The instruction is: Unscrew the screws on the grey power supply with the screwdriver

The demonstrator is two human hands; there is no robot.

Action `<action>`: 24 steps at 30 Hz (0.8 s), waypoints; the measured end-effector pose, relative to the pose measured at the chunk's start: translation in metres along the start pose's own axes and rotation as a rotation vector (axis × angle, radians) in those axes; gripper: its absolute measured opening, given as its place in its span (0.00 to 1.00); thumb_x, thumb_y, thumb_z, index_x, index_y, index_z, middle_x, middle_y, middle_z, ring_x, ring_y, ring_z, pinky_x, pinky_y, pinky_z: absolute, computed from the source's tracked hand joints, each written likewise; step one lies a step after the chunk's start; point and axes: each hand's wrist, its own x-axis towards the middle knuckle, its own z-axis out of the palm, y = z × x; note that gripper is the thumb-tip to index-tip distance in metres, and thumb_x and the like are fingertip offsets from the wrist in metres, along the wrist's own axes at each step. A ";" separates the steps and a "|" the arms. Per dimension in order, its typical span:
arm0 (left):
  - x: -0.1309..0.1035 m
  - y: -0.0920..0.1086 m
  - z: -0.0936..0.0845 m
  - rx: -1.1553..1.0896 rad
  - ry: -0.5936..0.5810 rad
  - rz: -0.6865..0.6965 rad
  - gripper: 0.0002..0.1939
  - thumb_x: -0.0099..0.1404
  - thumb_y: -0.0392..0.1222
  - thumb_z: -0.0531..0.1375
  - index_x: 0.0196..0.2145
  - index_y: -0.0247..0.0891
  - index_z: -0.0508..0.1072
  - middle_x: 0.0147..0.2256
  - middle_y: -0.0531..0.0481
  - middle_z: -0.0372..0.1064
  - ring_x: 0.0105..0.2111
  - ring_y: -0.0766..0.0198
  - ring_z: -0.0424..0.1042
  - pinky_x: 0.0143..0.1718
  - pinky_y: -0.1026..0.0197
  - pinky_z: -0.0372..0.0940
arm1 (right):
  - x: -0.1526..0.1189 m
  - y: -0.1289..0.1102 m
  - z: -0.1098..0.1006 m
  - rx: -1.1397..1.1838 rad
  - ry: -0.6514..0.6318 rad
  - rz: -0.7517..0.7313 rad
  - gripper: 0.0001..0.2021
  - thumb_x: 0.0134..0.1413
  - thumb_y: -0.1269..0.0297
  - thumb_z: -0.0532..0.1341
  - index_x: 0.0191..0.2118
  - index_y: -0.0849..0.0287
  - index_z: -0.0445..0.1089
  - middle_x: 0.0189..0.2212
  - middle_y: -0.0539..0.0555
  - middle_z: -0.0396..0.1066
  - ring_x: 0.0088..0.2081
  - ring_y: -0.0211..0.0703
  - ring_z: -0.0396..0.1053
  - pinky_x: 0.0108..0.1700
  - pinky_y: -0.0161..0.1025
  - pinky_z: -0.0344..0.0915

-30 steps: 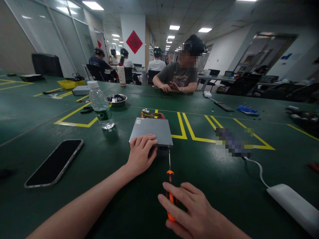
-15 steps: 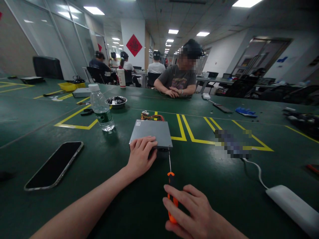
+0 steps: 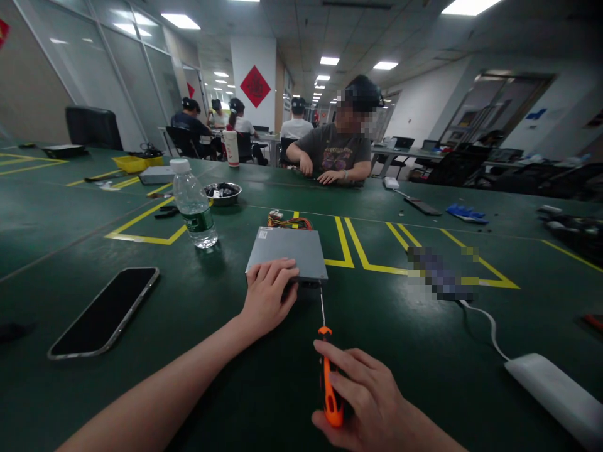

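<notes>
Metal box (image 3: 292,246) under your left hand (image 3: 267,294)

It lies on the green table (image 3: 400,351). Your left fingers stretch flat over its near edge; your right hand (image 3: 370,395) pinches the orange screwdriver (image 3: 327,369), shaft reaching the box's near right corner.

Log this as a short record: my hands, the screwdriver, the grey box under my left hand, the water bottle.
Left hand: fingers over top of grey box
Right hand: holding screwdriver
Screwdriver tip: at box's near right corner; contact unclear
Grey box: flat on green table, wires bunched behind
Water bottle: upright, capped, left of box
</notes>
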 end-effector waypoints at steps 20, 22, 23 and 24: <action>-0.001 0.000 0.002 -0.018 0.017 -0.004 0.10 0.62 0.38 0.55 0.43 0.43 0.65 0.49 0.50 0.67 0.50 0.58 0.64 0.47 0.51 0.51 | -0.001 -0.001 0.007 0.062 -0.032 -0.066 0.08 0.59 0.65 0.51 0.41 0.65 0.59 0.43 0.70 0.70 0.41 0.48 0.72 0.40 0.43 0.69; 0.000 0.000 0.001 -0.018 0.011 -0.006 0.10 0.62 0.38 0.54 0.43 0.43 0.65 0.49 0.49 0.68 0.50 0.58 0.64 0.47 0.51 0.50 | 0.000 -0.001 0.006 0.066 -0.032 -0.048 0.08 0.59 0.66 0.51 0.41 0.64 0.58 0.43 0.69 0.70 0.41 0.47 0.72 0.41 0.42 0.69; 0.000 0.001 0.000 -0.020 0.010 -0.005 0.10 0.62 0.38 0.54 0.43 0.43 0.65 0.49 0.49 0.68 0.50 0.58 0.64 0.47 0.51 0.50 | 0.002 -0.001 0.006 0.067 -0.023 -0.039 0.08 0.59 0.66 0.50 0.41 0.64 0.58 0.43 0.69 0.70 0.41 0.47 0.72 0.40 0.41 0.69; 0.000 0.001 0.000 -0.021 0.011 -0.006 0.10 0.62 0.38 0.54 0.43 0.43 0.65 0.49 0.49 0.68 0.50 0.58 0.64 0.47 0.51 0.50 | 0.003 -0.001 0.007 0.069 -0.015 -0.035 0.07 0.59 0.67 0.50 0.41 0.64 0.58 0.42 0.69 0.71 0.41 0.47 0.72 0.40 0.41 0.69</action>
